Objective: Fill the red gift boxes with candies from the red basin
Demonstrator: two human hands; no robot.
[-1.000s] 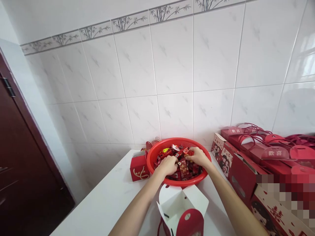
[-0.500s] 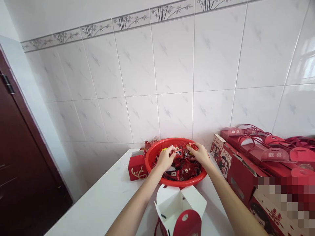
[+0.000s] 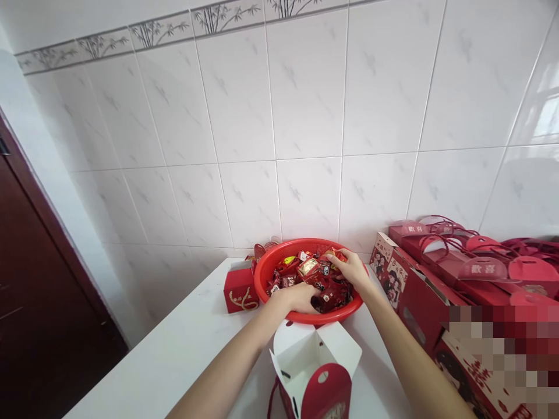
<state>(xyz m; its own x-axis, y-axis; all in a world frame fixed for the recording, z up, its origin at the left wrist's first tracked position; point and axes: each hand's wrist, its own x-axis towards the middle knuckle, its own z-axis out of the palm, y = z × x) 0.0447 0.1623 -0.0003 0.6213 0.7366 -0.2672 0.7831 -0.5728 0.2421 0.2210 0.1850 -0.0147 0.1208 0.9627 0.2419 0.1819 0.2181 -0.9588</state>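
Note:
A red plastic basket (image 3: 267, 291) holds many wrapped sweets (image 3: 289, 280), mostly red, some with gold or yellow. My left hand (image 3: 297, 298) reaches over its near rim, palm down. Its fingertips are hidden among the dark red packets at the front, so what they grip does not show. At the right side of the basket, my right hand (image 3: 351, 269) pinches a red-and-orange sweet packet (image 3: 333, 254) between thumb and fingers. Directly in front of the basket stands a gift box (image 3: 301, 364), flaps spread, white inside and red outside; both forearms pass either side of it.
A small red box (image 3: 238, 289) with a gold rope handle stands left of the basket. Red gift boxes (image 3: 425, 311) with cord handles crowd the right of the white table (image 3: 174, 349). A tiled wall (image 3: 244, 198) rises behind; a dark red door (image 3: 39, 279) is at left.
My left hand has moved down toward the basket's near side, uncovering sweets in the middle. My right hand stays at the right side with the packet. The view has shifted slightly.

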